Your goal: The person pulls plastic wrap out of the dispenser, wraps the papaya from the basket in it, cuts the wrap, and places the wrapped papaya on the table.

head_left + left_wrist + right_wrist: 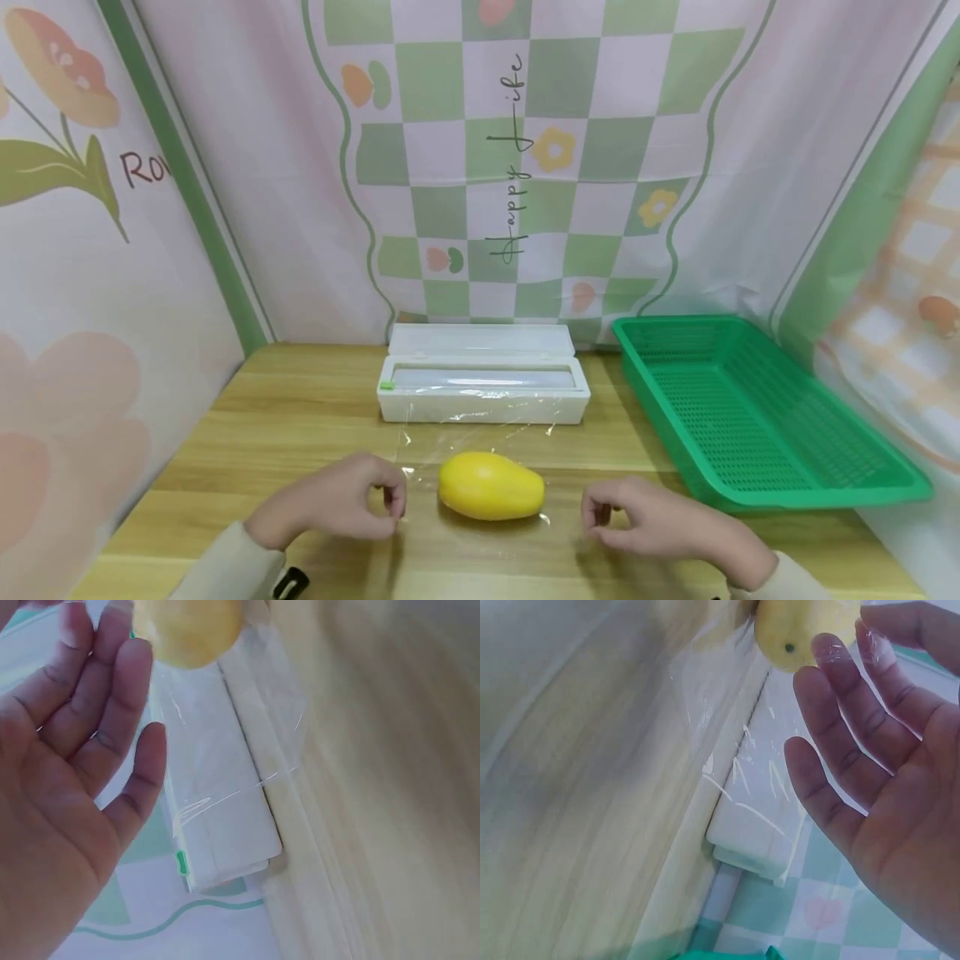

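A yellow mango (491,486) (187,630) (795,630) lies on a sheet of clear cling film (480,425) (277,712) (720,712) drawn out from a white dispenser box (483,383) (225,825) (757,825). My left hand (390,500) (75,772) sits just left of the mango, thumb and forefinger pinched at the film's left edge. My right hand (597,514) (885,787) mirrors it on the other side. In the right wrist view the film clings over its fingertips (832,656). Neither hand touches the mango.
A green perforated plastic basket (817,497) stands empty on the right of the wooden table (285,417). The dispenser's lid is open at the back. Patterned cloth walls close in the left, rear and right sides.
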`<state>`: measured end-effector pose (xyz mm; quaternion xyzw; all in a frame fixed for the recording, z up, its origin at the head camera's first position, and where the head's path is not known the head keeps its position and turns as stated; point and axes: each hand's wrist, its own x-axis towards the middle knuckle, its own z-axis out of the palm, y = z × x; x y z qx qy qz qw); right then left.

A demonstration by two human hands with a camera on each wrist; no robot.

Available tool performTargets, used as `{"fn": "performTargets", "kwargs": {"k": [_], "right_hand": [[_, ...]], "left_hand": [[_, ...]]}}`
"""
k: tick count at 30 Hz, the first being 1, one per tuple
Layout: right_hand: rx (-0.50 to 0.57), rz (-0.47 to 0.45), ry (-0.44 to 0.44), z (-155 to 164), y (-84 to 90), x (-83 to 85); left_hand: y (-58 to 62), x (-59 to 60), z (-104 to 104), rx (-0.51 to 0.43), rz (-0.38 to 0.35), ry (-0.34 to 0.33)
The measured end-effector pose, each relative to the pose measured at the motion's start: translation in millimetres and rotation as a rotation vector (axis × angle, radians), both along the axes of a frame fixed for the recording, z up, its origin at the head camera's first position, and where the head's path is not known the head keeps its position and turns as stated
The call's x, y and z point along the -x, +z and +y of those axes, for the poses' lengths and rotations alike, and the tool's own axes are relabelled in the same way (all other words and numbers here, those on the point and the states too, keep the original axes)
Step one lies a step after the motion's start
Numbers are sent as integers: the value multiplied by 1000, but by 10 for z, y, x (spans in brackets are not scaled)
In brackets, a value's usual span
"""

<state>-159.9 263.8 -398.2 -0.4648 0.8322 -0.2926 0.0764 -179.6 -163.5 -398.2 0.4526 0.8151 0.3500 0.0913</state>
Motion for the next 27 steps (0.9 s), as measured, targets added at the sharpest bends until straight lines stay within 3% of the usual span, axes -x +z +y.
{"fn": "performTargets", "kwargs": {"k": [13,27], "right_hand": [[17,-24,-144,15,33,188],[-52,-74,-372,-80,-20,328]], "left_hand": [[-9,211,13,-85,-6,155],[-136,438,71,-41,-82,306]]}}
